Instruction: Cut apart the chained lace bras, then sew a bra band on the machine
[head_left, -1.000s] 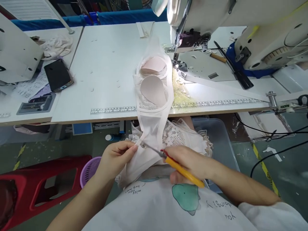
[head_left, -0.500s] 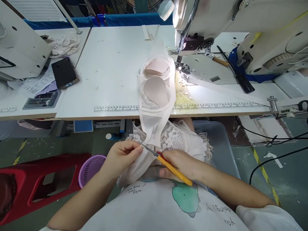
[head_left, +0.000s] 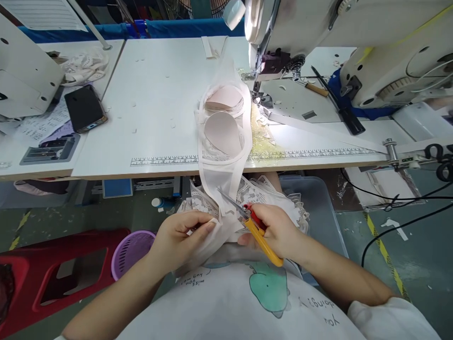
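Note:
A white bra [head_left: 226, 156] lies on the table with its cups near the sewing machine needle, and its lower band hangs over the front edge toward my lap. My left hand [head_left: 184, 238] pinches the edge of that band between thumb and fingers. Scissors [head_left: 260, 238] with orange and red handles sit in my right hand [head_left: 272, 229], their blades pointing up and left over the white fabric. Whether the blades touch the cloth I cannot tell. White lace pieces [head_left: 283, 208] are heaped on my lap beneath the band.
The sewing machine [head_left: 276, 38] stands at the upper right, with black-handled snips [head_left: 348, 115] beside it. A black phone [head_left: 85, 107] lies at the left. Below are a purple basket [head_left: 130, 252], a red stool [head_left: 71, 236] and a grey bin [head_left: 325, 212].
The scissors have moved up and away from my left fingertips, their blades now over the band. My right hand has shifted slightly right and up. The whole view has slid a little.

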{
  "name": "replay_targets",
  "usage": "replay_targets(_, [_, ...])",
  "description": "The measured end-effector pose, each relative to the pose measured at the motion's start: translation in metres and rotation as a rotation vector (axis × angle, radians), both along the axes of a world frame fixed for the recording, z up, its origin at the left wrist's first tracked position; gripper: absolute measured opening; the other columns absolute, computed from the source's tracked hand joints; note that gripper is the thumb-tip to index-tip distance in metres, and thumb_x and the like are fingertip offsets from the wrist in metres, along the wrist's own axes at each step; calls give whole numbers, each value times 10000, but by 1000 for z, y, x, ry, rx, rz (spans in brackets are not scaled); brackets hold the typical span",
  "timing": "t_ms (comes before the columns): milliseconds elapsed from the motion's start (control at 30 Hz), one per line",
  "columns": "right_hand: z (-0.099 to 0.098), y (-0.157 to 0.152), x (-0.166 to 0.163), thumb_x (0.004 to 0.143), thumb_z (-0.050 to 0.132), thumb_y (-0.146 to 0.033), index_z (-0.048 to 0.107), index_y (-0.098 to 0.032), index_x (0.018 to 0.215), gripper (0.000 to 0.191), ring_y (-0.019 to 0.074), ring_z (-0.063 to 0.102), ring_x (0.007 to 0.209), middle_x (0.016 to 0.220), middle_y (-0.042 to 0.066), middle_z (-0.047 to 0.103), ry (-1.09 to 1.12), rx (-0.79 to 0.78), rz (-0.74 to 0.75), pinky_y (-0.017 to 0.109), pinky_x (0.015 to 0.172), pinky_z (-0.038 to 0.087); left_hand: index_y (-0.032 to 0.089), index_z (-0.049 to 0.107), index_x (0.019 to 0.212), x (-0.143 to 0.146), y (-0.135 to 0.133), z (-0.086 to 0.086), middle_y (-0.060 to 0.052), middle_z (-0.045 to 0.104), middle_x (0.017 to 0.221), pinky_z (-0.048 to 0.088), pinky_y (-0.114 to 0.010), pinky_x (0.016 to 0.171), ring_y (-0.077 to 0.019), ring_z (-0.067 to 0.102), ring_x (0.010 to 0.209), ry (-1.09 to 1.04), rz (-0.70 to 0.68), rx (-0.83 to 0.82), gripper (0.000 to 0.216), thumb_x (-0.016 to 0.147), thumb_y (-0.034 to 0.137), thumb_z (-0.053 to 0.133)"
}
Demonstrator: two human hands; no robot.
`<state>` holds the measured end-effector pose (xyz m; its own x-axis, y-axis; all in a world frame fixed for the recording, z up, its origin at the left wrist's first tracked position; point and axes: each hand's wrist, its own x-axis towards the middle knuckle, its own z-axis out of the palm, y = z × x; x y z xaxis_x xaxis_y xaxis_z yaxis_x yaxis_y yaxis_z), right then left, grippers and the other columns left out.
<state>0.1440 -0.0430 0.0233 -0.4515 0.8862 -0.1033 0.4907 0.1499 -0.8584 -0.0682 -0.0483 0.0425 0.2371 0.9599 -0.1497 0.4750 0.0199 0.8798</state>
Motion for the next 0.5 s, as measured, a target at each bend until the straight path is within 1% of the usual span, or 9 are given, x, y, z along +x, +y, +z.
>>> replay_targets(33, [3,2,0,689,610,-427,260,-216,576,424,89,361,478,533,-59,369,57,36,-9,220,474,312,188,639,736,3,-1,0,-13,661,674,453,-203,515,-126,578,590,2,-14,27,70,735,208,572])
replay_targets(100, [9,6,-3,705,588,-353,276,-212,571,368,83,360,480,530,-64,346,158,41,16,207,477,323,196,594,814,10,-3,0,-2,660,695,473,-195,519,-121,598,595,-26,-42,37,73,746,205,569])
replay_targets(200, [13,10,-9,688,559,-266,288,-206,556,307,73,340,468,522,-64,343,196,-9,78,185,441,292,199,526,838,19,-3,1,-2,659,725,502,-203,535,-130,632,616,-62,-122,-7,80,767,228,547])
replay_targets(267, [13,11,-9,668,548,-244,276,-206,551,299,69,309,459,516,-66,340,201,24,98,182,423,263,196,523,841,23,1,3,-16,669,759,508,-221,560,-146,645,656,-22,-218,-15,78,787,252,518])
replay_targets(333, [13,10,-1,660,539,-217,267,-206,554,292,68,286,461,518,-65,336,197,138,91,186,424,249,196,544,857,21,6,5,-26,671,797,499,-241,584,-160,640,700,72,-359,-4,111,816,260,464])
replay_targets(400, [15,7,13,667,531,-185,270,-206,562,282,72,282,471,524,-61,337,176,276,67,195,436,249,199,567,878,15,12,6,-27,664,816,478,-263,612,-170,619,725,230,-487,30,171,840,253,409])
replay_targets(433, [17,5,21,677,527,-173,282,-206,568,270,76,288,473,528,-57,341,158,324,51,201,442,252,199,574,885,10,15,6,-29,659,817,466,-272,627,-175,609,733,313,-521,57,194,847,248,390])
replay_targets(500, [21,0,40,697,517,-157,320,-206,581,234,84,306,473,530,-50,349,97,367,-5,216,449,258,192,582,870,1,20,3,-33,650,792,443,-280,636,-183,593,734,443,-539,113,218,854,253,373])
